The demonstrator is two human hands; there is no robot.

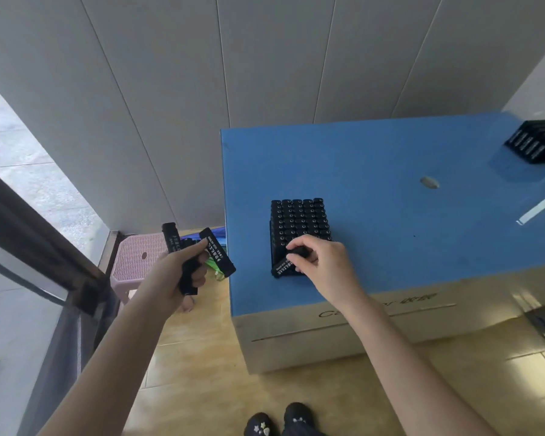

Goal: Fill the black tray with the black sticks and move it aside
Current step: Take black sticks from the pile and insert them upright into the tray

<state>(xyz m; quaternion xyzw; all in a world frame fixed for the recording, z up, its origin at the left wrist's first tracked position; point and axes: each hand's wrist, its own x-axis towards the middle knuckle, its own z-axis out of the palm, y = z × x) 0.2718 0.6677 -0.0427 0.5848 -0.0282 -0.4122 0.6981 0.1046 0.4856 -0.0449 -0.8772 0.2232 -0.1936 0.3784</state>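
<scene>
My left hand (pixel 177 275) is clenched round a few black printed plastic sticks (pixel 217 253), out past the box's left edge, and my right hand (pixel 324 262) is pinching one more black stick (pixel 283 266) at the near-left corner of the black tray (pixel 299 221). The tray's packed with upright sticks and sits on a blue-topped cardboard box (pixel 390 199), with another black batch (pixel 535 141) at the far right corner.

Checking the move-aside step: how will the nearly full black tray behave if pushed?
Packed with upright sticks, the black tray is probably heavy for its size. Its broad footprint makes tipping seem unlikely. The smooth blue box top should let it slide.
</scene>
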